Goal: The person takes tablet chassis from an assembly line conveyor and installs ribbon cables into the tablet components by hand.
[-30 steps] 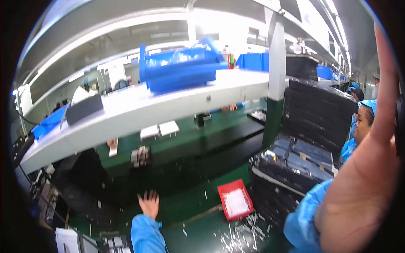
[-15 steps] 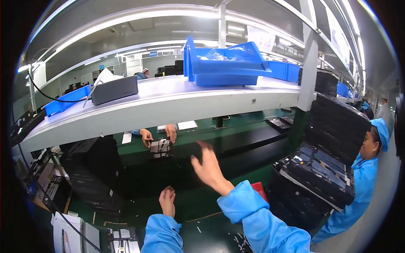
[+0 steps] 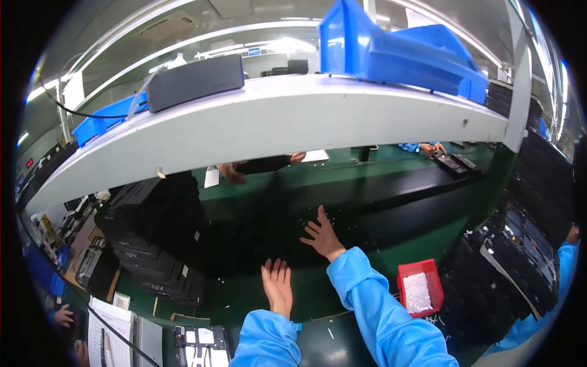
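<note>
left hand (image 3: 279, 289) and right hand (image 3: 323, 236): fingers spread, both empty, over the table (image 3: 315, 352). red bin (image 3: 435, 282) of white strips (image 3: 417, 295) stands just beside right sleeve (image 3: 382, 306); an outward swing could spill it.

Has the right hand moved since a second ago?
Yes, leftward. Judged against the white shelf post, the right hand was to its right in the view; now it is well to its left.
</note>
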{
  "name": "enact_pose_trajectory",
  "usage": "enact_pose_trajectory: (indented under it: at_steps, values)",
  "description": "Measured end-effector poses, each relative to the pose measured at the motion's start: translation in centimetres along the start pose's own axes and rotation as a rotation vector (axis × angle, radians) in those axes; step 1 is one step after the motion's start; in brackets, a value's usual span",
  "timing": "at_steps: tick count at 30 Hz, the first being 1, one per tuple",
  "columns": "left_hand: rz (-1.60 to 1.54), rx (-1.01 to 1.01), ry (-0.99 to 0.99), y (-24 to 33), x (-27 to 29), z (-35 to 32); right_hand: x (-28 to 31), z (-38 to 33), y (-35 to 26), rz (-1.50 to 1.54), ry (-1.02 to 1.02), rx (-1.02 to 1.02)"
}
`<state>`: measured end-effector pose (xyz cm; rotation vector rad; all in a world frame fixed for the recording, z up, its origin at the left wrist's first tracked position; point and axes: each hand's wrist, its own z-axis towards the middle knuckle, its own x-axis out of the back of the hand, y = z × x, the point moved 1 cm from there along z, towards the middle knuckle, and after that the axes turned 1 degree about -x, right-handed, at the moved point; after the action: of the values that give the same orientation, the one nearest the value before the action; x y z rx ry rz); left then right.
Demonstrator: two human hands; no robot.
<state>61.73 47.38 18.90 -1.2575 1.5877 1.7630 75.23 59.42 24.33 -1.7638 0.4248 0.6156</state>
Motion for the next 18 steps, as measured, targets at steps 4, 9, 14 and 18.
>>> enact_pose_trajectory:
  at_steps: [4, 9, 14, 18]
  values:
    - [-0.014, 0.011, 0.011, 0.1, 0.0, 0.1, 0.2, 0.3, 2.1, -0.020, -0.022, -0.092]
    - [0.045, -0.002, 0.003, -0.1, 0.0, 0.4, 0.8, 0.5, 3.0, -0.015, -0.073, -0.059]
    - [-0.004, -0.017, 0.006, -0.3, 0.4, 0.3, 0.6, -0.3, 2.4, 0.225, 0.014, -0.045]
    - [-0.038, -0.040, 0.028, -0.4, 0.3, 0.2, 1.5, 0.6, 2.9, 0.276, 0.044, -0.077]
